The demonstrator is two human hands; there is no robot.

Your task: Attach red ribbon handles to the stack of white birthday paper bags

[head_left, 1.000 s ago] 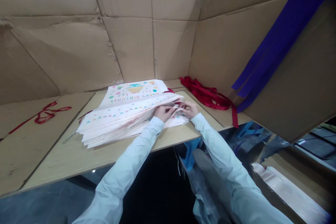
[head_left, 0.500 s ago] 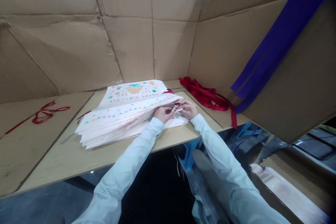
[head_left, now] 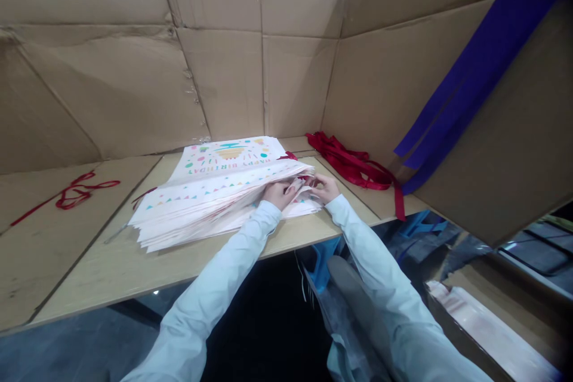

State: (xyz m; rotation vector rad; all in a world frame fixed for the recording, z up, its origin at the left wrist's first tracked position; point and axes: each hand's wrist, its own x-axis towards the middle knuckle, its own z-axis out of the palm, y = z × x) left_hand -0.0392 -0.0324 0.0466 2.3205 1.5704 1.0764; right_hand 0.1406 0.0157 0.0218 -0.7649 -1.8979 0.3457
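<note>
A thick pile of white printed sheets (head_left: 197,203) lies on the table, its upper layers folded towards me. The print shows HAPPY BIRTHDAY, a cake and coloured bunting. At the pile's right end my left hand (head_left: 276,195) is closed with thumb and fingers pinching a sheet's edge. Just to its right, my right hand (head_left: 326,188) is closed on the same crumpled edge. A bit of red ribbon (head_left: 306,178) shows between the two hands; whether either hand grips it is hard to tell. Another red ribbon (head_left: 289,156) pokes out at the pile's back right.
A heap of red ribbon (head_left: 353,164) lies behind my right hand. Thin red ribbon (head_left: 78,196) lies loose at the left. Cardboard walls (head_left: 215,77) enclose the table (head_left: 111,274); purple strips (head_left: 465,89) hang on the right. An open carton (head_left: 492,322) stands low at right.
Both hands stay at the pile's right end. The fingers have shifted slightly, and the pinched sheet edge between them looks a little more lifted and crumpled.
</note>
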